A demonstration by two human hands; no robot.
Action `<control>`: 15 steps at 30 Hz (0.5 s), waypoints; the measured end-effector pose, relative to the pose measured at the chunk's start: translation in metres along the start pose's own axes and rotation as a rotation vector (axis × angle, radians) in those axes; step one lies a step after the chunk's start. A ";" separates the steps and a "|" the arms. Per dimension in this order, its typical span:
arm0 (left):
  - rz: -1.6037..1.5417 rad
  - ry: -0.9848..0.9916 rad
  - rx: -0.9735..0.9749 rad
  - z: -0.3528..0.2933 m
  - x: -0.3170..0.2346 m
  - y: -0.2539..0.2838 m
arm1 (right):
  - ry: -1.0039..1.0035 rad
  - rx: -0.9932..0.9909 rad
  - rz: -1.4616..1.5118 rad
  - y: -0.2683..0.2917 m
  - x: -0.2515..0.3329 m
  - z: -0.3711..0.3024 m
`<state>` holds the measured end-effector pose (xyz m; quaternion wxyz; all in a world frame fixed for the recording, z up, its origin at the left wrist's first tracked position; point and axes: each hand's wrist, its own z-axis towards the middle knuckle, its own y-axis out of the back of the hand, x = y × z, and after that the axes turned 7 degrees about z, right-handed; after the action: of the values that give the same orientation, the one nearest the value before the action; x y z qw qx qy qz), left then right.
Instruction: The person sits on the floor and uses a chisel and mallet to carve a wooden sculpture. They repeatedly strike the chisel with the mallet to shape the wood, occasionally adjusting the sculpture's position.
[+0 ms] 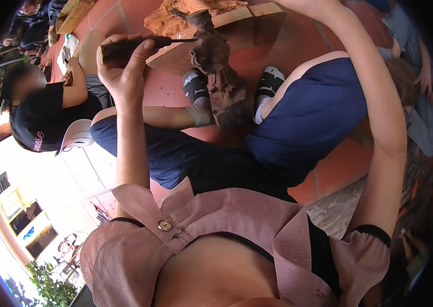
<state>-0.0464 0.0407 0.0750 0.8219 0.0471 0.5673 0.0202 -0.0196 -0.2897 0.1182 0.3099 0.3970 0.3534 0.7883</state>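
Note:
My left hand (124, 66) is closed around the thick dark handle of a carving tool (127, 49). The tool's thin metal shaft points right, and its tip meets or nearly meets the upper part of a dark brown carved figure (214, 59). This knobbly figure stands between my feet, its broad rough base toward me. My right hand (308, 6) reaches past the figure to the top edge of the picture, where its fingers are cut off, so what it holds cannot be seen.
Behind the figure lie a wooden block (247, 25) and an orange-brown rough piece (175, 20) on the red tiled floor (165, 89). A person in a black shirt (42, 115) sits at the left with a white cap (77, 134) nearby. Other people sit at the right edge.

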 end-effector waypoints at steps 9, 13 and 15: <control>-0.320 0.154 -0.025 0.004 -0.012 0.014 | 0.025 -0.107 -0.133 0.011 0.019 -0.003; -0.323 0.134 0.001 -0.016 -0.003 0.019 | 0.086 -0.135 -0.098 0.007 0.025 0.001; -0.301 0.134 -0.032 -0.025 0.001 0.013 | 0.067 -0.099 -0.054 0.009 0.028 0.002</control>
<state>-0.0689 0.0555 0.0667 0.7765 -0.0528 0.6213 -0.0909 -0.0341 -0.2727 0.1378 0.3382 0.3449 0.3348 0.8090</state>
